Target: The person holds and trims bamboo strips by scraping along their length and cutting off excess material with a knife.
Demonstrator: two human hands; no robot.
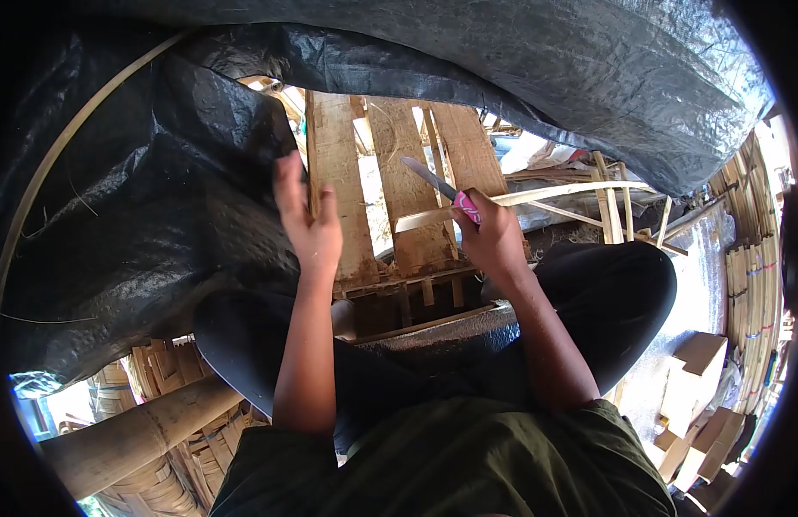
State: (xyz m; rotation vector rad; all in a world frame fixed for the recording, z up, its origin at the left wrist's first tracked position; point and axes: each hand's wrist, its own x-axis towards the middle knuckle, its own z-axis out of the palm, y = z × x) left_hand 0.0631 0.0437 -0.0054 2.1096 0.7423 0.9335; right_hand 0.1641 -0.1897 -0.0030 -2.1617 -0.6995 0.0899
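My right hand [495,234] is closed around the pink-patterned handle of a knife [428,177], whose blade points up and to the left over a wooden slatted bench [399,129]. A pale bamboo strip [563,191] runs past this hand, one end over the slats and the other reaching right; whether the fingers also grip it, I cannot tell. On the left side of the slats, my left hand [311,220] is raised with fingers apart and slightly blurred, holding nothing.
Black plastic sheeting [606,86] hangs across the top, and more dark sheeting [149,224] covers the left. A thick bamboo pole [149,431] lies at lower left. Bundled bamboo strips [748,284] stand at right, near cardboard boxes [696,388]. Thin sticks [613,202] stand beyond my right knee.
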